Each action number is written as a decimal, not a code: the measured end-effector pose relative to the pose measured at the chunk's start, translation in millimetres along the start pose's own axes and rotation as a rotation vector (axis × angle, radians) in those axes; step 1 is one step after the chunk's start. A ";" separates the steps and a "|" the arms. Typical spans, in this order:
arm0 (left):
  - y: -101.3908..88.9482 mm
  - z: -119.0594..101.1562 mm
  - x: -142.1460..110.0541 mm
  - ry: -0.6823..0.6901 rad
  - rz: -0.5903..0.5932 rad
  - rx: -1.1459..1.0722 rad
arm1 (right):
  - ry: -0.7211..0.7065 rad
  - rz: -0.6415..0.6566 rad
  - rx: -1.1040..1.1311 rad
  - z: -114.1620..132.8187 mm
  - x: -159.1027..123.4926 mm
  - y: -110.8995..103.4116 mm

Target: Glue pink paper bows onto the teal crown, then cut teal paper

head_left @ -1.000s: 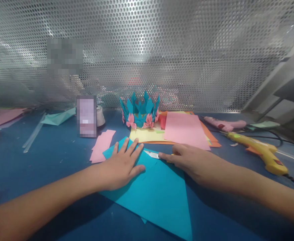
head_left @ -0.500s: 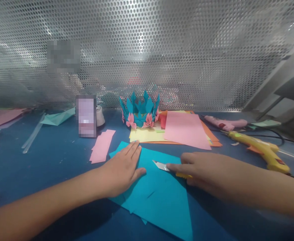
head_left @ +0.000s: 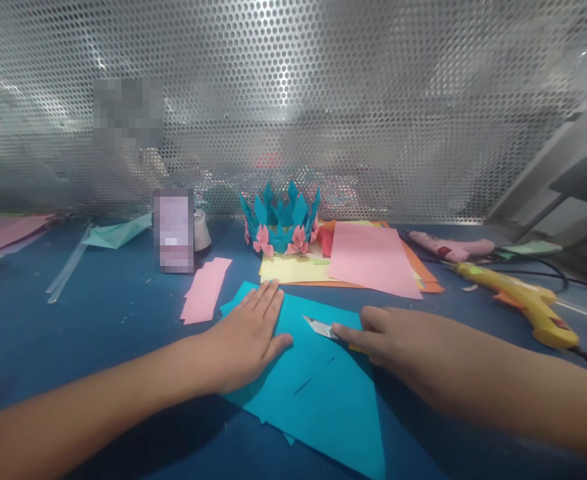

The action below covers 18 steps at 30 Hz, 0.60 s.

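Note:
Blue paper (head_left: 318, 407) lies on the dark blue table, with a thin dark slit across its middle. My left hand (head_left: 251, 333) presses flat on the paper's left part, fingers stretched out and thumb apart. In my right hand (head_left: 388, 333) is a utility knife (head_left: 319, 327) with a yellow handle, mostly hidden by the fingers. My index finger rests along the blade, whose tip points left over the paper toward my left thumb. Whether the tip touches the sheet I cannot tell. Small blue corners stick out from under the sheet's lower edge.
A blue paper crown (head_left: 281, 223) with pink bows stands behind, beside pink sheets (head_left: 368, 257) on yellow and orange paper. Pink strips (head_left: 206, 293) and a blurred phone (head_left: 175, 230) are at left. Yellow (head_left: 518, 300) and pink (head_left: 451, 245) glue guns lie at right, before a perforated metal panel (head_left: 283, 87).
The dark slit in the blue paper looks longer, now reaching up and right. My right hand and the knife have shifted very slightly. My left hand stays flat in place.

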<state>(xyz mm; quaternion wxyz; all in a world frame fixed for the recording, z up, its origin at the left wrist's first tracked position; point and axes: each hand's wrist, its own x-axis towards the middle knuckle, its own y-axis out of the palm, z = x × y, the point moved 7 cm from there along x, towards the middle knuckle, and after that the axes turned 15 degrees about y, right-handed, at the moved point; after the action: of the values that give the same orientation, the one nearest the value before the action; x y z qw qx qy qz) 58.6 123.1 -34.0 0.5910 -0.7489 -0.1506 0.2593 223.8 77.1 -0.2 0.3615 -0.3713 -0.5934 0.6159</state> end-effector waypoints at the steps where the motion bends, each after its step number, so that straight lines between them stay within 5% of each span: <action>1: 0.3 0.2 -0.3 0.000 -0.003 -0.002 | -0.004 0.034 -0.022 1.1 1.3 2.3; 18: 2.5 -0.1 -1.2 0.059 -0.103 0.018 | 0.046 0.058 -0.075 -1.4 25.8 13.5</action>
<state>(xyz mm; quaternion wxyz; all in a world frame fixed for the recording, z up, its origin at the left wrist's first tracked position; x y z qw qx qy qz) 57.5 121.7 -36.1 0.6144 -0.7421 -0.1690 0.2080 213.1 100.2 -14.4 0.3427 -0.4158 -0.5967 0.5947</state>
